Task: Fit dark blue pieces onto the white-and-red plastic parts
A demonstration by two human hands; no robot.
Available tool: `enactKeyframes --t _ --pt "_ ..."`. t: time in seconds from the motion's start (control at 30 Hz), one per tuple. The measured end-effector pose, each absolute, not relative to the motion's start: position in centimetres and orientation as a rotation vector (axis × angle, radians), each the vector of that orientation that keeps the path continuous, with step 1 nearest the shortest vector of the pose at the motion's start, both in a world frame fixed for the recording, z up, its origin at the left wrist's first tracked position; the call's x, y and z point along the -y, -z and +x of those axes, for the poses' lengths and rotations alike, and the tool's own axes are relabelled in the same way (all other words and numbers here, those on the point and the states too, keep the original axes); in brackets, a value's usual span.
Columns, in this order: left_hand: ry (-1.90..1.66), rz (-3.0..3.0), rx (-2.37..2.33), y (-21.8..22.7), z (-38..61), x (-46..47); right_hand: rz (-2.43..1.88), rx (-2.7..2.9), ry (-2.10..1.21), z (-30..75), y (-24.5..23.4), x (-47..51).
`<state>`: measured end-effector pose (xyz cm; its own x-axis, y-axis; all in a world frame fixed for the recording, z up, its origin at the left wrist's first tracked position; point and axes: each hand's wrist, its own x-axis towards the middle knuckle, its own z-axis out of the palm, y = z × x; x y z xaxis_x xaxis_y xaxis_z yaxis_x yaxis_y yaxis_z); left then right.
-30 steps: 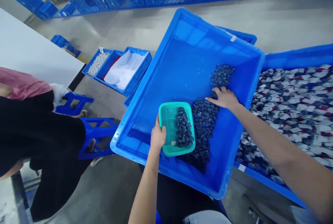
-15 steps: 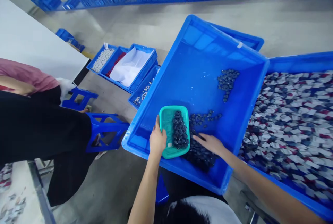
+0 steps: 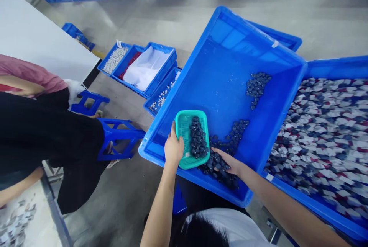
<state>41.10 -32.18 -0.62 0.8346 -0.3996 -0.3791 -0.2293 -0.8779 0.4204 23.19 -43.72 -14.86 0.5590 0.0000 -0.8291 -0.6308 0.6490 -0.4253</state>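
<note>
My left hand [image 3: 173,148] grips the left edge of a small teal basket [image 3: 185,126] that rests inside a big blue tray [image 3: 227,74]. A row of small dark blue pieces [image 3: 198,138] lies in the basket. My right hand [image 3: 227,162] is cupped palm-up beside the basket's lower right corner and holds a scoop of the same dark blue pieces. More dark pieces lie on the tray floor in a trail [image 3: 237,130] and in a separate cluster [image 3: 257,84] farther up.
A second blue tray [image 3: 330,67] at right is full of small white, red and dark packets. A person in a pink top and black trousers [image 3: 43,132] sits at left by blue stools [image 3: 117,138]. Smaller blue bins [image 3: 143,71] stand on the floor.
My right hand swept down the tray from the upper pile to the basket, dragging dark pieces along. It has turned palm-up with pieces in it. The left hand kept hold of the basket.
</note>
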Motion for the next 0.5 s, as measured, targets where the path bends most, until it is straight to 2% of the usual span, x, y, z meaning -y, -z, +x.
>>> enactKeyframes --t 0.27,0.5 --pt "0.555 2.636 0.324 -0.1 41.4 31.9 -0.865 -0.826 -0.269 26.9 9.4 46.7" --pt "0.653 2.231 0.169 2.9 40.7 31.9 -1.410 -0.655 -0.181 29.2 1.4 47.0"
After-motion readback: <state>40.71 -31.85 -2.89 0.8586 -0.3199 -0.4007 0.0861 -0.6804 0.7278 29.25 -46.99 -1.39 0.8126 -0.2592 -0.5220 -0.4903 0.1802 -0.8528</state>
